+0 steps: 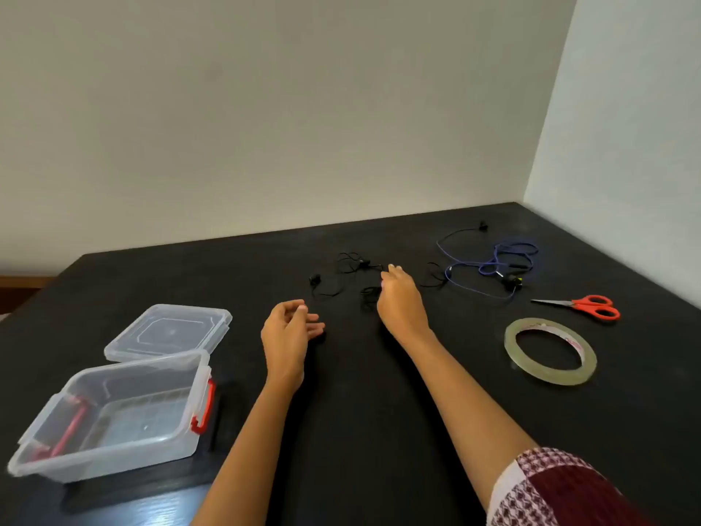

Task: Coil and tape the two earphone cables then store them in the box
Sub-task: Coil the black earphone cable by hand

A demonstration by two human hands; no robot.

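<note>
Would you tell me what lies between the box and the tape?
Head view: the left forearm and right forearm cross the table between box and tape.

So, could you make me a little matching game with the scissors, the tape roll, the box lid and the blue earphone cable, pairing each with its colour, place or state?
Things:
1. scissors
2. tape roll
3. box lid
4. blue earphone cable

Descriptions:
A. uncoiled and tangled
B. red handles
C. see-through, lying on the left
D. flat ring, lying on the right

Pairs: 1-B, 2-D, 3-C, 4-A
</note>
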